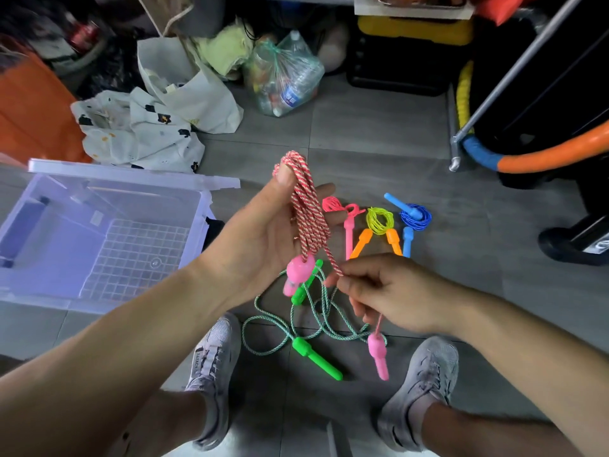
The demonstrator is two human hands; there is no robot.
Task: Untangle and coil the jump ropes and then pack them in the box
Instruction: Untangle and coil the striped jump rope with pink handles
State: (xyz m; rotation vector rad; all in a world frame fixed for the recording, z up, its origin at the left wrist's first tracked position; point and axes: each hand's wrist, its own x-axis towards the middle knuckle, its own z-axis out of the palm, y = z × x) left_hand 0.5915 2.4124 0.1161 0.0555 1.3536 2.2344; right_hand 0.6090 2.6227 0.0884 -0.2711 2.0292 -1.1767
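My left hand [263, 232] is raised palm up, with several loops of the red-and-white jump rope [308, 206] wound over its thumb and palm. One pink handle [296, 273] hangs below that hand. My right hand [385, 291] pinches the rope's free strand, and the other pink handle [379, 354] dangles under it. On the floor beneath lies a loose green-and-white rope [316, 319] with green handles. Three coiled ropes sit beyond: pink [342, 212], yellow with orange handles [379, 225], blue [412, 219]. The clear plastic box [59, 239] stands open at the left.
My two grey shoes [214, 371] [421, 384] flank the green rope. Bags and cloth [148, 127] pile up behind the box, next to an orange container [33, 107]. A metal pole [514, 74] and foam-wrapped hoop [543, 153] stand at the right.
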